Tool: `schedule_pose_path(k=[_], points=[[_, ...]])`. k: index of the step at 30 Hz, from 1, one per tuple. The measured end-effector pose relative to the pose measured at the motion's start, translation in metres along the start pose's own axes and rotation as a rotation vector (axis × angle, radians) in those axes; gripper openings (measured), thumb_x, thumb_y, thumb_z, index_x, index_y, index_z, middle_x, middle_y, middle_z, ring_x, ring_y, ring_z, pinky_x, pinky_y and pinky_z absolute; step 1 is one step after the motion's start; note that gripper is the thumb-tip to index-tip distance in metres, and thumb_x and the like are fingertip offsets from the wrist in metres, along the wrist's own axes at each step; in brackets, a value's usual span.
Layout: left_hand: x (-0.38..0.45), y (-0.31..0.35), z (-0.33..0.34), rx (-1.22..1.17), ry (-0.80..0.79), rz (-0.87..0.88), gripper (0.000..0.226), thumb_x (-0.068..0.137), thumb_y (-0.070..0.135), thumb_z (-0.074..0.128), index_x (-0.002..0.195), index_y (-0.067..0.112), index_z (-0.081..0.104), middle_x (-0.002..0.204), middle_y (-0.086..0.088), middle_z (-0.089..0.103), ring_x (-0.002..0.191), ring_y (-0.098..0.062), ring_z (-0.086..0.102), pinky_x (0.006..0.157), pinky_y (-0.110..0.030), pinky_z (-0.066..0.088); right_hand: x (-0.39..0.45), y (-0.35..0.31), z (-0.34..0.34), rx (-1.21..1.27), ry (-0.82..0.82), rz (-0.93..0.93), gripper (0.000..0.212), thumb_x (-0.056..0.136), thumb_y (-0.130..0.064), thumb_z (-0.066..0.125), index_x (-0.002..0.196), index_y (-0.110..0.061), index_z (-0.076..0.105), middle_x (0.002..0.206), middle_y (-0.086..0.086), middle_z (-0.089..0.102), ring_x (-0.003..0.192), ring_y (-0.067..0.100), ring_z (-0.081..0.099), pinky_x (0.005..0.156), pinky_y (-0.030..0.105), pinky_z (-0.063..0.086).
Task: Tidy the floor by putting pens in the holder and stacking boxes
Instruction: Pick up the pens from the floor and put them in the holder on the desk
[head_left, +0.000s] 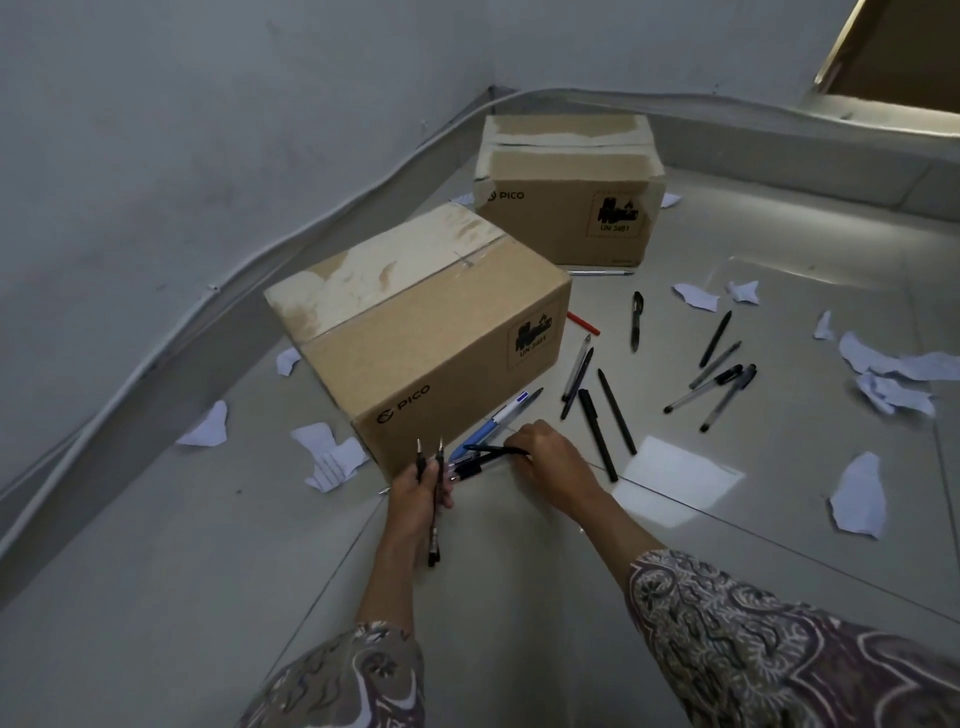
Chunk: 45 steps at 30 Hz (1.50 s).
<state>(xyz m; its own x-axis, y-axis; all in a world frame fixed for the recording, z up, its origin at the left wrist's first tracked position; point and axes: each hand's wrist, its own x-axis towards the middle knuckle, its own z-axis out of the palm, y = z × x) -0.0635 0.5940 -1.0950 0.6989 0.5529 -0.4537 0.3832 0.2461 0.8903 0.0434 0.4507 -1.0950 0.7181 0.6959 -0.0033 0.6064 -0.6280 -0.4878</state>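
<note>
Cardboard boxes (415, 338) (566, 192) sit unstacked near the floor's far corner; left hand (421, 491) grips two pens (434, 499), right hand (550, 462) pinches another; many loose pens (613, 410) remain; no holder visible.

- left hand (422, 488) grips two pens (435, 499), tips up
- right hand (550, 462) on black pen (493, 451) beside near PICO box (415, 332), probably pinching it
- loose pens (613, 410), paper scraps (857, 493) on floor (156, 597)

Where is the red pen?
In the head view, the red pen lies on the floor right of centre, poking out from behind the right edge of the nearer cardboard box, just left of a black pen.
</note>
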Motion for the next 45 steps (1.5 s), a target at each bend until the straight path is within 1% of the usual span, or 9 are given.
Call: schedule_pose_path(k=[5,19,24,31,35,38,40,42,45], points=[[-0.007,-0.006,-0.021,0.005,0.026,-0.064,0.028,0.099,0.016,0.039,0.081,0.011,0.060,0.065,-0.005,0.054,0.055,-0.016,0.047,0.055,-0.026,0.034,0.006,-0.009,0.010,-0.088,-0.066,-0.063,0.027,0.091,-0.004,0.046,0.110,-0.006,0.064,0.111,0.013,0.060,0.101,0.026,0.052,0.079,0.036,0.046],[-0.013,-0.007,-0.023,0.045,-0.069,-0.177,0.027,0.099,0.009,0.037,0.082,0.007,0.058,0.068,-0.006,0.052,0.055,-0.015,0.045,0.050,-0.025,0.036,0.009,-0.019,0.015,-0.312,-0.167,-0.156,0.027,0.090,0.000,0.042,0.114,0.002,0.057,0.112,0.019,0.059,0.111,0.031,0.048,0.084,0.041,0.042],[-0.014,-0.005,-0.006,0.020,-0.097,-0.204,0.025,0.099,0.009,0.036,0.083,0.006,0.056,0.071,-0.009,0.056,0.056,-0.017,0.048,0.051,-0.027,0.039,-0.003,-0.006,0.008,-0.284,-0.043,-0.235,0.029,0.080,0.012,0.049,0.107,0.007,0.059,0.100,0.023,0.060,0.100,0.037,0.053,0.072,0.043,0.047],[-0.006,0.009,0.047,-0.109,-0.207,-0.208,0.025,0.100,0.006,0.030,0.092,0.004,0.054,0.069,-0.005,0.048,0.057,-0.014,0.043,0.053,-0.026,0.037,-0.010,0.024,-0.015,0.025,0.106,0.177,0.018,0.090,-0.007,0.050,0.104,0.002,0.057,0.106,0.019,0.055,0.104,0.031,0.049,0.082,0.033,0.039],[-0.002,0.027,0.085,-0.126,-0.289,-0.171,0.025,0.098,0.002,0.032,0.086,0.008,0.052,0.070,-0.005,0.046,0.060,-0.014,0.042,0.055,-0.025,0.036,-0.012,0.036,-0.037,0.282,0.246,0.331,0.009,0.089,-0.005,0.053,0.089,0.002,0.059,0.086,0.015,0.057,0.081,0.026,0.053,0.067,0.025,0.032],[0.008,0.044,0.116,-0.099,-0.318,-0.117,0.022,0.099,0.004,0.032,0.086,0.008,0.048,0.073,-0.006,0.051,0.066,-0.016,0.051,0.059,-0.026,0.043,-0.011,0.046,-0.052,0.418,0.339,0.386,0.014,0.088,-0.006,0.054,0.076,-0.010,0.051,0.068,0.000,0.052,0.059,0.009,0.045,0.053,0.020,0.033],[0.018,0.059,0.138,-0.047,-0.353,-0.078,0.015,0.100,0.007,0.031,0.094,0.005,0.044,0.078,-0.009,0.059,0.073,-0.019,0.060,0.064,-0.027,0.049,-0.007,0.058,-0.062,0.437,0.376,0.413,0.016,0.088,-0.008,0.057,0.074,-0.012,0.048,0.063,-0.006,0.049,0.056,0.002,0.043,0.050,0.012,0.035],[0.026,0.073,0.154,0.015,-0.380,-0.035,0.011,0.100,0.010,0.031,0.102,0.005,0.041,0.086,-0.012,0.065,0.084,-0.024,0.063,0.075,-0.034,0.052,-0.003,0.067,-0.073,0.482,0.396,0.440,0.018,0.086,-0.008,0.060,0.072,-0.012,0.049,0.062,-0.004,0.050,0.056,0.008,0.044,0.053,0.013,0.036],[0.041,0.100,0.183,0.176,-0.429,0.043,0.015,0.100,0.013,0.034,0.111,0.005,0.042,0.097,-0.012,0.067,0.095,-0.025,0.063,0.089,-0.038,0.049,0.009,0.093,-0.102,0.548,0.405,0.500,0.030,0.082,-0.009,0.065,0.061,-0.015,0.044,0.057,-0.001,0.046,0.057,0.016,0.043,0.057,0.028,0.040]])
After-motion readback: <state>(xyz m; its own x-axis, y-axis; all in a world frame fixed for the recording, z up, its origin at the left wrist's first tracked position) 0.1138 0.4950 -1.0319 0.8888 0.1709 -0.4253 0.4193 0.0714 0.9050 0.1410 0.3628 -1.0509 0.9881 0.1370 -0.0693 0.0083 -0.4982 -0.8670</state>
